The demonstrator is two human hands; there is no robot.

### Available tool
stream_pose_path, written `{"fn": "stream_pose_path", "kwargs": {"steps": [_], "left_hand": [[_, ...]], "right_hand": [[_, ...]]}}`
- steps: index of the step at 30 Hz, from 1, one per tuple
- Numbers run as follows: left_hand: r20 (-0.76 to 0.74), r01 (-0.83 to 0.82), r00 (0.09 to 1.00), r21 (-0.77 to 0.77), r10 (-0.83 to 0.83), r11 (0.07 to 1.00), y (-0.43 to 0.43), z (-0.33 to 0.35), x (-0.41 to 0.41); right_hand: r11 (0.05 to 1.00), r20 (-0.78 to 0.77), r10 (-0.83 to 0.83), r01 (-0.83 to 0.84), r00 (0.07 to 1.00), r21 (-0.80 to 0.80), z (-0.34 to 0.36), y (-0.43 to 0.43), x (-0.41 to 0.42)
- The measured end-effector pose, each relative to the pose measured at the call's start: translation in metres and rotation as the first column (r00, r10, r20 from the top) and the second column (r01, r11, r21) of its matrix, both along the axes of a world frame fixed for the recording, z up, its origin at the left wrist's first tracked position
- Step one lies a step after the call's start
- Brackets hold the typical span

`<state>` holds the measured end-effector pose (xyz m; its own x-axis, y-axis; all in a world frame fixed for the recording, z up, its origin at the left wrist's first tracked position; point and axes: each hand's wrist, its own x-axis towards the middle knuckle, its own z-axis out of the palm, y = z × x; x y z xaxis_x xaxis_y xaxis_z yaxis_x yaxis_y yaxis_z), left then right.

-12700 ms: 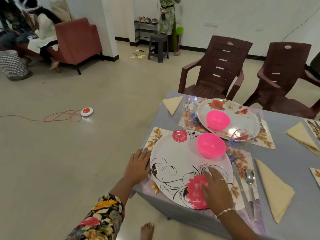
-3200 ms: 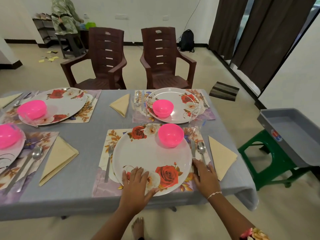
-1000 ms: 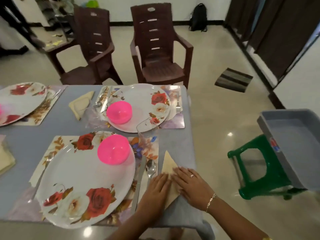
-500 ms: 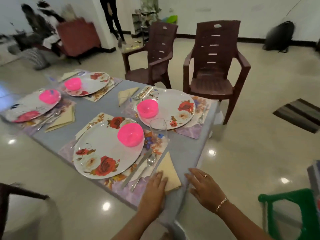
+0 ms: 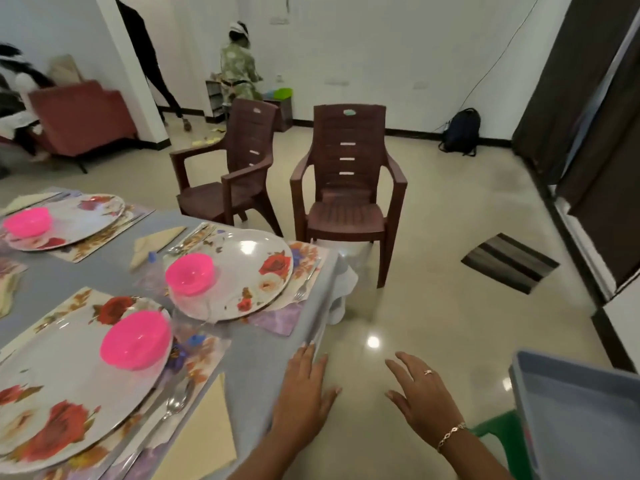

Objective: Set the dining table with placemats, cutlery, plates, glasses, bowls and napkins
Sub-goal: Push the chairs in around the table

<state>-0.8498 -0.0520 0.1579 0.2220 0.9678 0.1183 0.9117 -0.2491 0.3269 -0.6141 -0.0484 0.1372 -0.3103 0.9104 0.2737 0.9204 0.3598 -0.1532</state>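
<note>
Resting flat at the edge of the grey tablecloth (image 5: 263,358), the left hand (image 5: 304,393) is gripping nothing; the right hand (image 5: 420,396) is hovering released. The folded cream napkin (image 5: 201,441) is lying near-left, seemingly soft and light: pinch a fold.

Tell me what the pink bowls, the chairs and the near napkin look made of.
The pink bowls look like plastic: glossy, slightly translucent, with bright highlights. The chairs seem moulded brown plastic: one-piece, slotted backs, dull sheen. The napkin is matt cream, folded flat; paper or cloth, I cannot tell.
</note>
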Motion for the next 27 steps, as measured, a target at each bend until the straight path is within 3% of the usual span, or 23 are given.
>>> {"fn": "stream_pose_path", "kwargs": {"steps": [4,12,15,17,19,22,25,27], "left_hand": [[-0.022,-0.016,1.000,-0.034,0.015,0.999,0.074,0.001,0.047],[-0.091,-0.007,0.996,-0.096,-0.002,0.995,0.258,0.007,0.108],[-0.037,0.039,0.998,-0.170,-0.046,0.985,0.321,0.012,0.124],[-0.059,0.047,0.997,-0.080,-0.052,0.996,0.365,0.010,0.137],[-0.080,0.041,0.995,-0.132,-0.052,0.990,0.396,0.015,0.151],[-0.036,0.051,0.998,-0.185,-0.059,0.981,0.453,0.021,0.185],[-0.031,0.036,0.999,-0.109,-0.040,0.993,0.513,0.011,0.226],[0.051,0.046,0.998,-0.110,-0.041,0.993,0.558,0.009,0.261]], "right_hand": [[0.999,0.020,-0.032,0.031,0.999,0.035,0.001,0.065,0.031],[0.993,0.019,-0.101,0.102,0.995,-0.066,0.011,0.234,0.090],[0.991,0.036,-0.125,0.126,0.992,-0.051,0.008,0.297,0.109],[0.987,0.027,-0.152,0.153,0.988,-0.042,0.008,0.336,0.122],[0.987,0.016,-0.160,0.161,0.987,-0.028,0.005,0.370,0.138],[0.978,0.003,-0.209,0.209,0.978,-0.020,0.000,0.430,0.169],[0.968,-0.014,-0.244,0.243,0.970,-0.061,-0.004,0.493,0.206],[0.967,0.008,-0.251,0.251,0.968,-0.053,-0.004,0.539,0.239]]}}
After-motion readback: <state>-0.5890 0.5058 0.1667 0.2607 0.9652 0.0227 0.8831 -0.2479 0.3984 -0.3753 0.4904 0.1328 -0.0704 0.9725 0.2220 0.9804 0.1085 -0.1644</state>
